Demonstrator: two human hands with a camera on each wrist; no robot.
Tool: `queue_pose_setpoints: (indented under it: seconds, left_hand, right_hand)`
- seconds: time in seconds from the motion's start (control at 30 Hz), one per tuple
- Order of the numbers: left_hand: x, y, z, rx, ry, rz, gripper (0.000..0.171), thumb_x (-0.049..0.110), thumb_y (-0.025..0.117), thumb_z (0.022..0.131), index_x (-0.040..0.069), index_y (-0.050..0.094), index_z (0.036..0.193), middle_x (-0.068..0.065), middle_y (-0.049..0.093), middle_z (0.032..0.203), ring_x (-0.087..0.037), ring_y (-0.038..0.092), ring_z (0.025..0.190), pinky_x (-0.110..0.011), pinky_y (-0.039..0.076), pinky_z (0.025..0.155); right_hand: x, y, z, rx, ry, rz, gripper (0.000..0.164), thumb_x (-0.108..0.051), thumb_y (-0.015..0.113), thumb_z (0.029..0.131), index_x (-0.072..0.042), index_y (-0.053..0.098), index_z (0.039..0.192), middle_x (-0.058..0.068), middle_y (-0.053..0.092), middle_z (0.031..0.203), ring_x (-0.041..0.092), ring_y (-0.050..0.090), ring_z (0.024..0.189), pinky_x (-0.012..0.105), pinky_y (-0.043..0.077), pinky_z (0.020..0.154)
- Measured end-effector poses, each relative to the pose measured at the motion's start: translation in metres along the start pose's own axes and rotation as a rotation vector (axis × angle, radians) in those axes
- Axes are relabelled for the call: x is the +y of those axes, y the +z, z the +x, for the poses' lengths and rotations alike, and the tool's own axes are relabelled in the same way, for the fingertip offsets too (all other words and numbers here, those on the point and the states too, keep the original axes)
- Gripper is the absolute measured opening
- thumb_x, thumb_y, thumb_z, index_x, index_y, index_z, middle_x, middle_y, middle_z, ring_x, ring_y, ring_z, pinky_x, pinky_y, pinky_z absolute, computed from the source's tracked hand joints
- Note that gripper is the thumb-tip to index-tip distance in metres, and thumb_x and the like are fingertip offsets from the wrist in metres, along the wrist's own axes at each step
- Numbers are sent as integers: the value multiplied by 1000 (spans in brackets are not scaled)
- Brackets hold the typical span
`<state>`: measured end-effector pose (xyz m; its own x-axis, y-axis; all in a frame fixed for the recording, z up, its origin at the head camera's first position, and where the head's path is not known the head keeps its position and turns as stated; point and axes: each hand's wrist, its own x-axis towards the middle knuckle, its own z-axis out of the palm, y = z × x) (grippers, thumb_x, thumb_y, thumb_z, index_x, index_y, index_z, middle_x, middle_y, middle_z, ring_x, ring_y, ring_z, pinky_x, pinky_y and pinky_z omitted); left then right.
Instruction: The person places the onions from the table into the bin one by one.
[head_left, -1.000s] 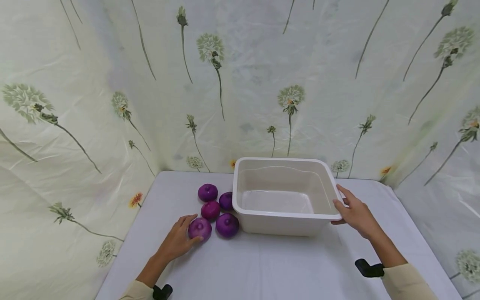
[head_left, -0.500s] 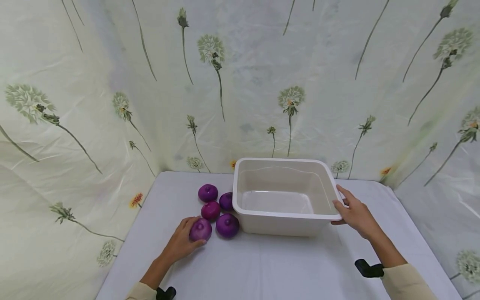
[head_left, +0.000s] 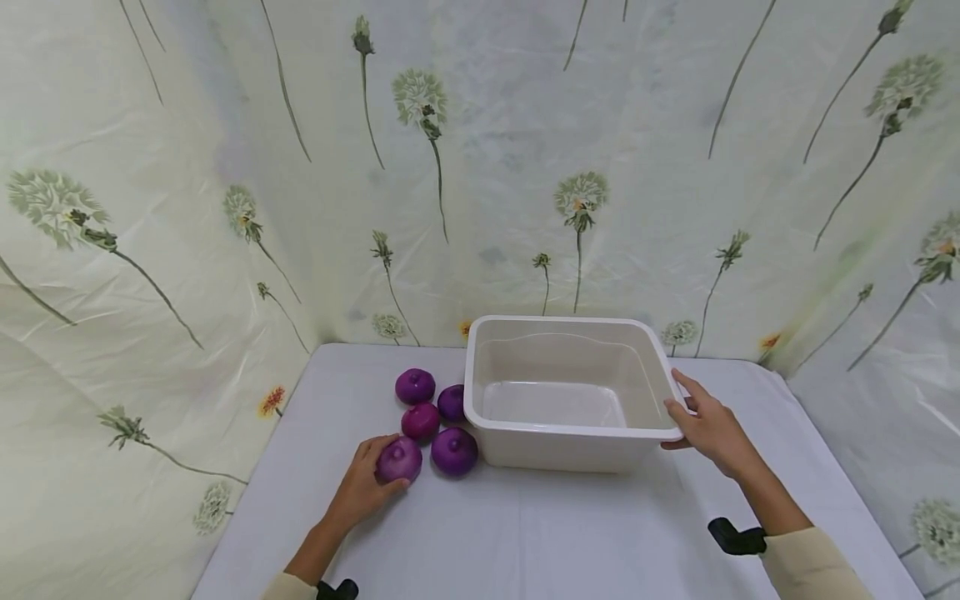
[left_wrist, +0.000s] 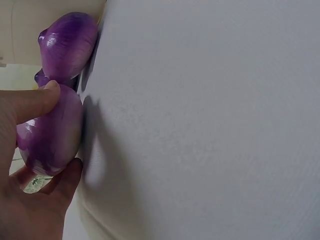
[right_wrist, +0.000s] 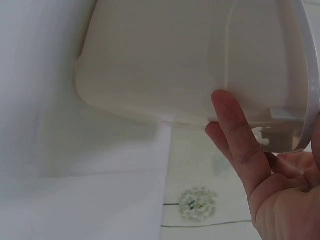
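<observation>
My left hand (head_left: 362, 485) grips the nearest purple onion (head_left: 400, 458), with the thumb on its near side and the fingers curled round the far side. In the left wrist view that onion (left_wrist: 55, 130) appears to rest on the cloth, close to another onion (left_wrist: 70, 45). Several more shiny purple onions (head_left: 454, 451) are grouped between this hand and a white plastic tub (head_left: 570, 431). At the tub's right end, my right hand (head_left: 712, 429) holds the rim, thumb on top. The right wrist view has its fingers (right_wrist: 235, 130) under the rim against the outer wall.
A white cloth (head_left: 517, 533) covers the table. Dandelion-printed sheeting (head_left: 487, 167) rises behind the table and on both sides. The inside of the tub shows only its bare floor. One onion (head_left: 452, 403) sits right against the tub's left side.
My left hand has shifted slightly right, and its thumb and fingers have come further round the nearest onion. The right hand, the tub and the other onions have stayed put.
</observation>
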<state>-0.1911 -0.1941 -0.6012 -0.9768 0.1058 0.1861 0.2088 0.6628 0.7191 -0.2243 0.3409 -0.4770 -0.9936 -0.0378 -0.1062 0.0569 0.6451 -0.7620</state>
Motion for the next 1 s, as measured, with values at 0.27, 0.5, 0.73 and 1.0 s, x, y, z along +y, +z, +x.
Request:
queue_pose_setpoints:
  seconds: [0.27,0.5,0.73,1.0]
  left_hand:
    - [7,-13,2,-17,-33,-83,75,14,86,77,15,52,143,-19,47,142,-36,54,127,-46,55,94]
    - [14,-30,10,-62,-88,-218,74,15,85,79,22,52,144,-13,45,146,-30,57,119,-35,57,92]
    - [26,-51,25,-79,-41,-234,75,14,84,80,21,50,146,-15,41,148,-33,57,118,-37,57,94]
    - [45,-70,43,-92,11,-242,76,17,83,83,20,47,149,-14,40,150,-35,57,118,-36,57,93]
  right_hand:
    - [-2,-1,-1,-5,9,7,71,-34,45,107,-17,3,162,40,45,140,28,76,79,59,56,83]
    - [-2,-2,-2,-7,7,7,73,-36,45,107,-15,2,162,41,46,138,29,76,78,60,55,84]
    - [-4,-2,-3,-5,14,5,72,-36,44,107,-16,3,162,40,46,139,28,76,78,64,52,87]
    - [-3,0,-3,-3,11,0,72,-37,44,107,-15,3,162,40,46,139,27,76,78,61,54,87]
